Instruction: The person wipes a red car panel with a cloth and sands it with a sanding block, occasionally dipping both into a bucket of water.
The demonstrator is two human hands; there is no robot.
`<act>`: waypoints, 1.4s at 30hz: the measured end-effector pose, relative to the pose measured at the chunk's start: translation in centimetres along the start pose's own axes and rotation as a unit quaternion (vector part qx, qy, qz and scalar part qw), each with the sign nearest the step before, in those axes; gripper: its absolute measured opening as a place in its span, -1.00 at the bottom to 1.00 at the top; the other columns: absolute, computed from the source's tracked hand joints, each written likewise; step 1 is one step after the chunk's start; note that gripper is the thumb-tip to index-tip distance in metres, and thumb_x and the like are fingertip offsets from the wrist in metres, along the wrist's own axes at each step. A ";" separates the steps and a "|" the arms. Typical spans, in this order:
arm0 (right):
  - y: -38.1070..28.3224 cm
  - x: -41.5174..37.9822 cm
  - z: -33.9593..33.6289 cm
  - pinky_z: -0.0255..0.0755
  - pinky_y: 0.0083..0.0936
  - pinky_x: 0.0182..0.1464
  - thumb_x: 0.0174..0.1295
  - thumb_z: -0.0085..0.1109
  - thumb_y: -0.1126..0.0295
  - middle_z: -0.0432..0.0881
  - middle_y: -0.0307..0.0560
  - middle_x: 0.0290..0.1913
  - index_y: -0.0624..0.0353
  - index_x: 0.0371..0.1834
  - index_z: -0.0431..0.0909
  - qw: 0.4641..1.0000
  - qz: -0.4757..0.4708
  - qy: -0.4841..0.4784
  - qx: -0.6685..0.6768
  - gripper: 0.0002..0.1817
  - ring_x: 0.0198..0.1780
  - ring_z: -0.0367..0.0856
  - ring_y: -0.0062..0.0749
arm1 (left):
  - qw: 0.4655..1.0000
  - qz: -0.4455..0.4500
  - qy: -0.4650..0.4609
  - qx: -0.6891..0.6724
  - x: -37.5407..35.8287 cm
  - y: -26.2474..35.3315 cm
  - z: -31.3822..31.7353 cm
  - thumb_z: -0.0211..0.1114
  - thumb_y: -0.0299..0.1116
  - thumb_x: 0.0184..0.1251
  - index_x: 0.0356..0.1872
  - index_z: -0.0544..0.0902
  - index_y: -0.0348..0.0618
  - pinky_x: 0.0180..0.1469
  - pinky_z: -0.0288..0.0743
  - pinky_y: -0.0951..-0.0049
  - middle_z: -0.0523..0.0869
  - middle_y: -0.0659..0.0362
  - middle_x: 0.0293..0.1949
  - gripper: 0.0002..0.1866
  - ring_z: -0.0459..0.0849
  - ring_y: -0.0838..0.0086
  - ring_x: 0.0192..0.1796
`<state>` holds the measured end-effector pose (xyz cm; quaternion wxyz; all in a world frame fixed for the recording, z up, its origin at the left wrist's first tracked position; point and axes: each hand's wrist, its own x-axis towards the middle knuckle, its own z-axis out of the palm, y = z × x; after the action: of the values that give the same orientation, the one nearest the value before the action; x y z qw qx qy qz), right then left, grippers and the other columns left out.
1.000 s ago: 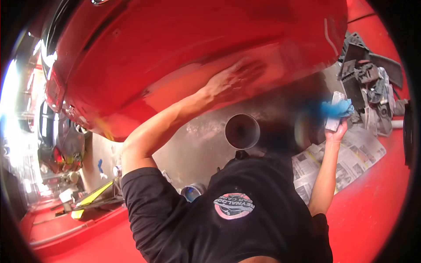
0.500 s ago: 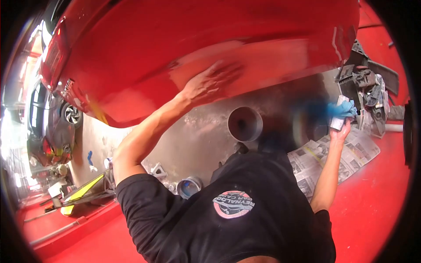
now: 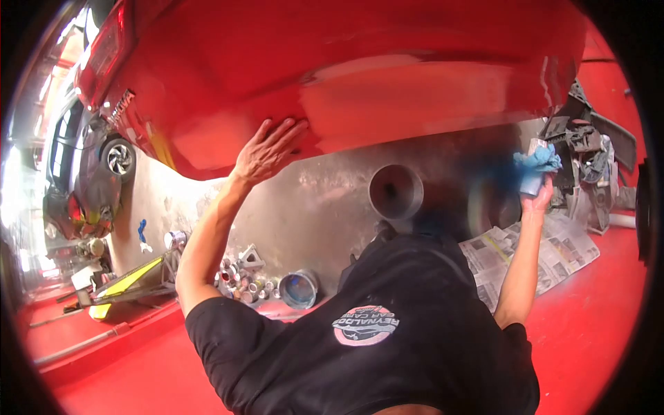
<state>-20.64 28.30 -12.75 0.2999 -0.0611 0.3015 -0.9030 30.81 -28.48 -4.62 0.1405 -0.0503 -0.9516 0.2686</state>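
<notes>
My left hand lies with its fingers spread on the lower edge of a red car body panel. Just right of its fingertips is a duller, lighter red patch on that panel. Away to the right, my right hand is closed around a pale, block-shaped thing and a crumpled blue cloth. Part of the block is hidden by the cloth and fingers, so its exact kind cannot be made out.
A round metal container stands on the floor below the panel. Newspaper sheets lie by my right arm, near dark car parts. At left are a grey car, a bucket, small cans and a yellow-and-black stand.
My left hand has slid left and slightly down, from the lighter patch to the panel's edge beside it. My right hand still holds the cloth and block, nearly in place.
</notes>
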 end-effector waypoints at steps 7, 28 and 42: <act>1.7 0.3 1.1 0.54 0.45 0.41 0.73 -0.09 0.10 0.61 -0.06 0.52 -0.22 0.52 0.53 1.000 0.025 -0.006 0.014 -0.58 0.47 0.63 0.17 | 0.998 0.035 -0.019 -0.044 9.0 1.5 -2.3 0.21 0.09 0.62 0.69 0.42 -0.15 0.78 0.03 -0.13 0.27 0.14 0.78 -0.23 0.17 0.22 0.82; 5.2 -2.7 11.7 0.78 0.04 0.09 0.61 0.00 0.28 0.80 -0.05 0.10 0.07 0.29 0.63 0.996 -0.003 -0.048 -0.080 -0.66 0.07 0.83 -0.12 | 0.976 0.094 0.130 -0.146 39.0 14.8 -4.2 0.24 0.09 0.58 0.48 0.62 -0.13 0.79 0.02 -0.10 0.50 -0.10 0.60 -0.35 0.33 -0.01 0.71; 12.6 -5.5 24.6 0.60 -0.47 0.14 0.55 0.19 0.47 0.82 -0.14 0.02 0.27 0.31 0.68 0.829 -0.073 -0.170 -0.527 -0.66 0.02 0.74 -0.48 | 0.217 -0.399 0.227 -0.862 26.3 21.5 -9.8 0.51 -0.35 0.55 0.23 0.71 -0.23 -0.03 0.62 0.57 0.80 0.30 -0.07 -0.65 0.71 0.68 -0.09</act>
<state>-2.66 10.94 0.21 0.2018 -0.3847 0.6706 -0.6013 9.03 -0.87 -1.63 0.3101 0.1867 -0.4259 -0.8292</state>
